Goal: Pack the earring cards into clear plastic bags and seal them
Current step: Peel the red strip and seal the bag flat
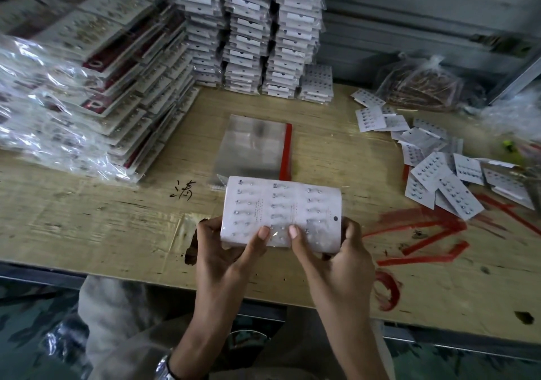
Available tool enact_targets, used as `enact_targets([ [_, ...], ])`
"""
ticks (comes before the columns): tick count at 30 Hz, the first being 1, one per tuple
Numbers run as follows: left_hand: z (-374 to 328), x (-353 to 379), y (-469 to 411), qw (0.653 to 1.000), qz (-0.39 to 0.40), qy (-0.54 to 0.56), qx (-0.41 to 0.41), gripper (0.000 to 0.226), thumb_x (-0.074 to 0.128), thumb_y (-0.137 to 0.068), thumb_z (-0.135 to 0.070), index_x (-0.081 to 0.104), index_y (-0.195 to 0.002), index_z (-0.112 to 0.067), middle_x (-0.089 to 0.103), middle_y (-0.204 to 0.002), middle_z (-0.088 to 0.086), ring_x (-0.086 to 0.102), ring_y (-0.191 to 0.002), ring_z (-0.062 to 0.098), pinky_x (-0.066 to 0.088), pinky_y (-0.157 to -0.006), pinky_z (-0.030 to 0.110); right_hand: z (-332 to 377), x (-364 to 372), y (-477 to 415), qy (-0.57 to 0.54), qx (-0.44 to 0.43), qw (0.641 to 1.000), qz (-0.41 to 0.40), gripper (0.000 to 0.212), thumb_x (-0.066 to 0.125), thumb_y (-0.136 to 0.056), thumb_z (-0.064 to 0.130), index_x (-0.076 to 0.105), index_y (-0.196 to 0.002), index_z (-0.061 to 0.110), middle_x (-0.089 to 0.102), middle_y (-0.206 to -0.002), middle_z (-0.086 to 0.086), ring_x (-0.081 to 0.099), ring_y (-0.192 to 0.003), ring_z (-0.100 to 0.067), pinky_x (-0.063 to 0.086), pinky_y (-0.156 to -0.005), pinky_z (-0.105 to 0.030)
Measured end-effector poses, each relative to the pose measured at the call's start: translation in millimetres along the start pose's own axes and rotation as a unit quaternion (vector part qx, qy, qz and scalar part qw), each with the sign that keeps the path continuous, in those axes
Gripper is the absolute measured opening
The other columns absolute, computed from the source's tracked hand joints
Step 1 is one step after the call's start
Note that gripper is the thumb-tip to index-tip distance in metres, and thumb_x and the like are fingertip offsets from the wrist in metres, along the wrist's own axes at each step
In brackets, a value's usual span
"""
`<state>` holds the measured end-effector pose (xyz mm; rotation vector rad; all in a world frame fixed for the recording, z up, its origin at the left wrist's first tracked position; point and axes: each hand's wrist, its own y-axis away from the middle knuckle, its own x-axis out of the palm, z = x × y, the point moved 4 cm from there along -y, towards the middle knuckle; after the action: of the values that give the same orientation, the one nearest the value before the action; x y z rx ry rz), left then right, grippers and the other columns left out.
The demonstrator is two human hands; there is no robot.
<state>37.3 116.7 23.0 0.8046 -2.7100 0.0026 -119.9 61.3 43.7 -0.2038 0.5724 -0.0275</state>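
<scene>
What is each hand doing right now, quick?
Left hand: holding the left end of the earring cards, thumb on top.
Right hand: holding the right end of the same cards, thumb on top.

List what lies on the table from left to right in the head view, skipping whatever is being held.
In order: packed stacks → clear bags → loose cards.
</scene>
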Motion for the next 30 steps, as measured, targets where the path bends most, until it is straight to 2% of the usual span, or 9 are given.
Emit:
enact_targets([
  [4, -4, -2, -3, 1.000, 0.000, -0.003, -0.003, 0.049, 0.080, -0.081, -0.017, 0.047, -0.116, -0.008, 0.069, -0.119, 0.012, 0.070, -0.108, 0.026, 0.060, -0.081, 0.036, -1, 1, -3, -0.106, 0.024, 0.991, 0.081, 0.047, 0.061, -0.087, 0.058, 0.055, -0.120, 0.025, 0.068, -0.104, 0.025, 0.064, -0.094, 0.011, 0.047, -0.072, -0.003],
  [8, -7, -2, -3, 1.000, 0.002, 0.001, -0.009, 0.053, 0.079, -0.079, -0.020, 0.046, -0.118, -0.007, 0.068, -0.120, 0.012, 0.070, -0.109, 0.025, 0.060, -0.081, 0.034, -3, 1, -3, -0.110, 0.033, 0.987, 0.109, 0.065, 0.069, -0.072, 0.057, 0.049, -0.126, 0.027, 0.068, -0.110, 0.020, 0.065, -0.100, 0.004, 0.053, -0.082, -0.015],
  [11, -7, 0, -1, 1.000, 0.002, -0.007, -0.007, 0.052, 0.081, -0.079, -0.021, 0.046, -0.116, -0.008, 0.069, -0.118, 0.009, 0.070, -0.108, 0.024, 0.060, -0.083, 0.039, -3, 2, -2, -0.073, 0.043, 0.993, 0.088, 0.074, 0.069, -0.063, 0.064, 0.047, -0.123, 0.026, 0.069, -0.107, 0.017, 0.066, -0.095, 0.005, 0.057, -0.077, -0.020],
  [16, -8, 0, 2, 1.000, -0.002, -0.018, 0.007, 0.051, 0.081, -0.078, -0.023, 0.046, -0.114, -0.011, 0.069, -0.118, 0.011, 0.070, -0.107, 0.026, 0.060, -0.084, 0.040, 1, 1, -2, -0.024, 0.032, 0.998, 0.037, 0.068, 0.068, -0.061, 0.067, 0.051, -0.111, 0.023, 0.069, -0.089, 0.020, 0.063, -0.079, 0.016, 0.045, -0.059, -0.001],
  [20, -7, 1, 5, 1.000, -0.004, -0.018, 0.016, 0.048, 0.077, -0.079, -0.018, 0.046, -0.114, -0.007, 0.070, -0.116, 0.011, 0.071, -0.106, 0.026, 0.061, -0.082, 0.042, 3, -2, -1, 0.009, 0.002, 1.000, -0.001, 0.052, 0.077, -0.073, 0.053, 0.056, -0.104, 0.016, 0.060, -0.075, 0.028, 0.056, -0.068, 0.027, 0.040, -0.053, 0.004],
  [23, -6, 2, 6, 1.000, -0.004, -0.012, 0.016, 0.046, 0.077, -0.082, -0.014, 0.045, -0.114, -0.004, 0.071, -0.115, 0.009, 0.071, -0.105, 0.025, 0.061, -0.082, 0.039, 5, -3, -2, 0.045, -0.005, 0.999, -0.005, 0.058, 0.071, -0.073, 0.062, 0.058, -0.106, 0.015, 0.062, -0.075, 0.024, 0.065, -0.066, 0.010, 0.057, -0.067, -0.018],
  [25, -7, 2, 6, 1.000, 0.000, -0.008, 0.013, 0.047, 0.074, -0.079, -0.014, 0.045, -0.115, -0.003, 0.072, -0.114, 0.009, 0.071, -0.105, 0.025, 0.061, -0.081, 0.037, 7, -3, -2, 0.060, 0.002, 0.998, -0.013, 0.067, 0.056, -0.072, 0.072, 0.058, -0.109, 0.016, 0.068, -0.085, 0.016, 0.069, -0.075, -0.009, 0.058, -0.077, -0.040],
  [26, -7, 2, 5, 1.000, 0.003, -0.006, 0.011, 0.048, 0.074, -0.078, -0.015, 0.045, -0.115, -0.003, 0.072, -0.114, 0.009, 0.071, -0.105, 0.025, 0.061, -0.080, 0.035, 8, -3, -3, 0.057, 0.000, 0.998, -0.011, 0.069, 0.053, -0.073, 0.073, 0.058, -0.111, 0.016, 0.069, -0.091, 0.012, 0.070, -0.080, -0.012, 0.058, -0.079, -0.041],
  [30, -10, -1, 0, 1.000, 0.002, -0.004, 0.009, 0.048, 0.073, -0.079, -0.016, 0.046, -0.116, -0.004, 0.070, -0.116, 0.011, 0.071, -0.105, 0.024, 0.060, -0.079, 0.032, 4, -1, -4, -0.049, 0.013, 0.994, 0.094, 0.064, 0.062, -0.078, 0.063, 0.055, -0.125, 0.020, 0.070, -0.108, 0.015, 0.066, -0.095, 0.006, 0.057, -0.076, -0.017],
])
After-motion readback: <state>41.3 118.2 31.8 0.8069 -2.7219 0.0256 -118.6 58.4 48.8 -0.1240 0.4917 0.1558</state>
